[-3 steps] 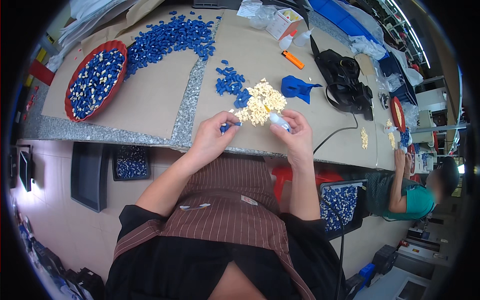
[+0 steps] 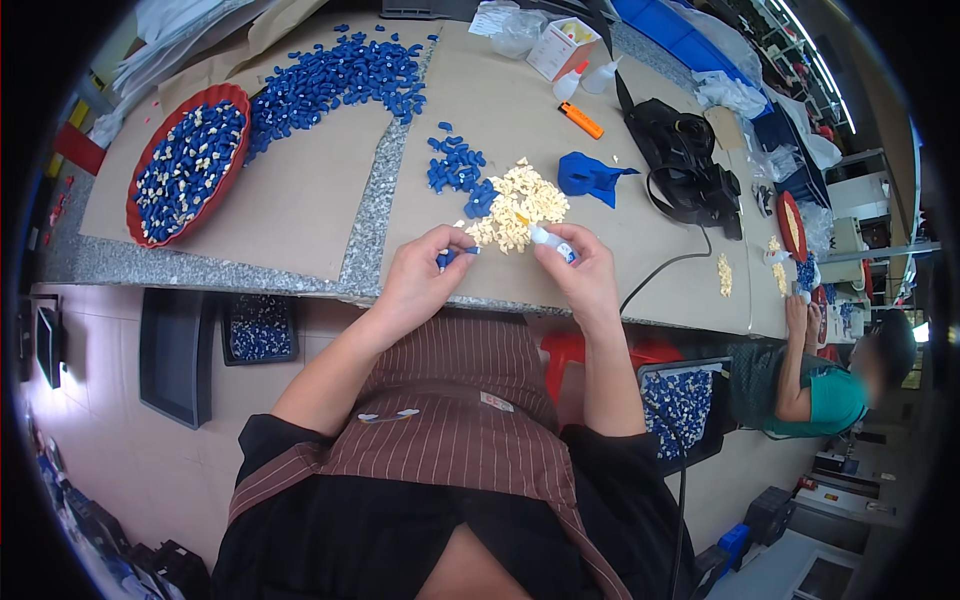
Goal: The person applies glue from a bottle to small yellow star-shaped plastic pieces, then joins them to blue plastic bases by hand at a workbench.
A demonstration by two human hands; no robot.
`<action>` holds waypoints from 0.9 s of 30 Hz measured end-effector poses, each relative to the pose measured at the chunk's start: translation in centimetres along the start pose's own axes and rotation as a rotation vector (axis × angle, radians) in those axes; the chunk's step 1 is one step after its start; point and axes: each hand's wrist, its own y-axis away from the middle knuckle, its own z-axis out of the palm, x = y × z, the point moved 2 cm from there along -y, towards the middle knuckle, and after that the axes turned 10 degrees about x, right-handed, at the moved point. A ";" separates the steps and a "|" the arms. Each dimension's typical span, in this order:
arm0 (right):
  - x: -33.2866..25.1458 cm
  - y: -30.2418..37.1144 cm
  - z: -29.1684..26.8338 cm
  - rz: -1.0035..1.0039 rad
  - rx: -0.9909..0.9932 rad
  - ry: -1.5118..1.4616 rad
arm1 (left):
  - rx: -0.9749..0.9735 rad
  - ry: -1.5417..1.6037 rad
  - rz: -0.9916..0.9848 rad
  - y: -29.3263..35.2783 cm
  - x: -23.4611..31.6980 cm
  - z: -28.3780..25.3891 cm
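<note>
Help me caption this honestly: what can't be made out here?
All in the head view:
- small blue piece: full outline hidden by left hand
- small white squeeze bottle: partly hidden by right hand
- dark box-like container: cut off by top edge

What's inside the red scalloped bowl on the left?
The red scalloped bowl holds small blue pieces mixed with cream-coloured pieces. That top layer covers whatever lies beneath, including the bottom.

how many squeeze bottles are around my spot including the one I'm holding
3: a squeeze bottle in your right hand, a red-tipped bottle by the white box, and a whitish bottle right of that. More may be hidden behind the box.
</note>
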 end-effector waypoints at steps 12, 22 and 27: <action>-0.4 -0.2 1.9 -0.172 -0.028 0.414 | 0.007 0.016 0.003 -0.1 0.0 -0.2; -0.4 -0.8 2.8 -0.391 -0.062 0.619 | 0.019 0.041 0.011 0.0 -0.2 0.0; -0.4 -0.4 2.7 -0.471 -0.028 0.643 | 0.058 0.054 0.064 0.0 -0.5 0.1</action>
